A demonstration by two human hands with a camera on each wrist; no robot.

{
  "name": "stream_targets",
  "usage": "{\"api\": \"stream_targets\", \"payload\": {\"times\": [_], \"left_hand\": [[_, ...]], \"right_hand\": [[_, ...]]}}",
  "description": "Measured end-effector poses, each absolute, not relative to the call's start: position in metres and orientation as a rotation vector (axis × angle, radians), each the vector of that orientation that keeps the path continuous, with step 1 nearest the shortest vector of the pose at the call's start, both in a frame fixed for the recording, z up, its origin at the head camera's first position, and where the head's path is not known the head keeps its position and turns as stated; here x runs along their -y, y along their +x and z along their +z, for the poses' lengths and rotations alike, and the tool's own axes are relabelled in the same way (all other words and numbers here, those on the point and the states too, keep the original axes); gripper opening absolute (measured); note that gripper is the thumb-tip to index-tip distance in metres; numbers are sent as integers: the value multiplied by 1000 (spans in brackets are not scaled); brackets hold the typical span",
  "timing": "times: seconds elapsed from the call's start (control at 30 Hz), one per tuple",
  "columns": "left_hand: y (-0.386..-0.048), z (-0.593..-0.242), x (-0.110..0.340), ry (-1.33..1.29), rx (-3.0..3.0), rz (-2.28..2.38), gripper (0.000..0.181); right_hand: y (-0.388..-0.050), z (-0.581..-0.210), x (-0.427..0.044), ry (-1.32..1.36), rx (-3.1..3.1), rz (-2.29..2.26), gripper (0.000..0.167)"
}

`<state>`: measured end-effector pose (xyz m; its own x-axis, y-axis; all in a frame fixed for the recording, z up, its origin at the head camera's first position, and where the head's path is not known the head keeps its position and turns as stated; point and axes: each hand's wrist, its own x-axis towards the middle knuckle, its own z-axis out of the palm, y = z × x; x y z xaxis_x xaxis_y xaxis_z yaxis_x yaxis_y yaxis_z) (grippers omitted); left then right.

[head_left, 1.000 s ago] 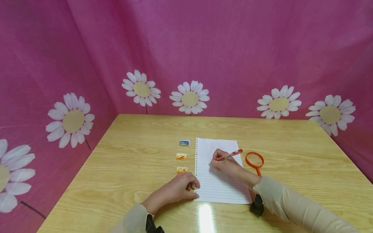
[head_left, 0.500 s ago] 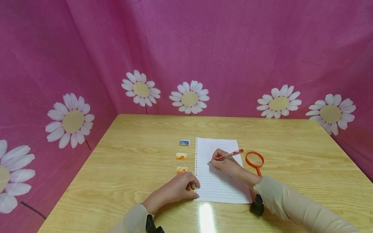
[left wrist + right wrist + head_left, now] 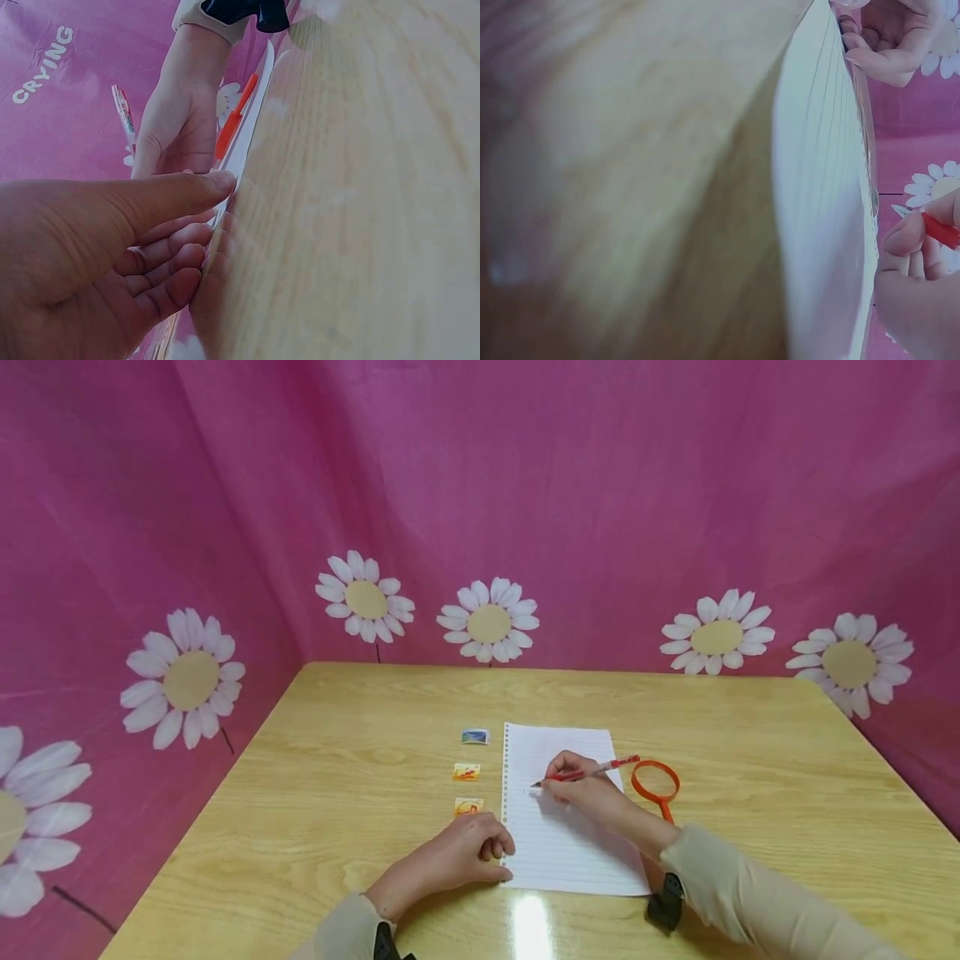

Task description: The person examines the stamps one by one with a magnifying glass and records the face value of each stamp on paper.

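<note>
My right hand (image 3: 583,789) pinches a red pen (image 3: 618,762) between thumb and fingers over a lined, hole-punched sheet of paper (image 3: 566,860). Its tip points left at small faint marks high on the sheet; whether it touches is hard to tell. In the right wrist view the pen's red front part (image 3: 939,229) and pale tip show clear of the fingers. My left hand (image 3: 467,852) rests at the sheet's lower left edge, fingers loosely bent. In the left wrist view, the left thumb (image 3: 187,191) lies on the paper's edge.
Left of the sheet, three small cards stand in a column: a blue one (image 3: 475,737), a yellow one (image 3: 467,772) and another yellow card (image 3: 468,806) close to the left hand. An orange magnifying glass (image 3: 656,781) lies to the right. Behind the wooden table (image 3: 300,793) hangs a pink flowered curtain (image 3: 585,510).
The pen has swung to a flatter slant and its tip now shows farther out from the fingers. My left hand stays in place. The head view has tilted up slightly.
</note>
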<state>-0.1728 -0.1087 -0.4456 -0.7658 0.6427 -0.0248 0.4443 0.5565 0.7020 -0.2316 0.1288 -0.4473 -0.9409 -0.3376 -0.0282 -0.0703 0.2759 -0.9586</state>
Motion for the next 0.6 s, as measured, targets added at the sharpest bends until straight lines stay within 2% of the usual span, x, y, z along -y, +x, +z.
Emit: {"api": "stream_targets", "payload": {"times": [0.6], "left_hand": [[-174,-449,107,943,-2546,1004,18]], "right_hand": [[-225,-437,-131,-412,-2398,-1715,23]]}}
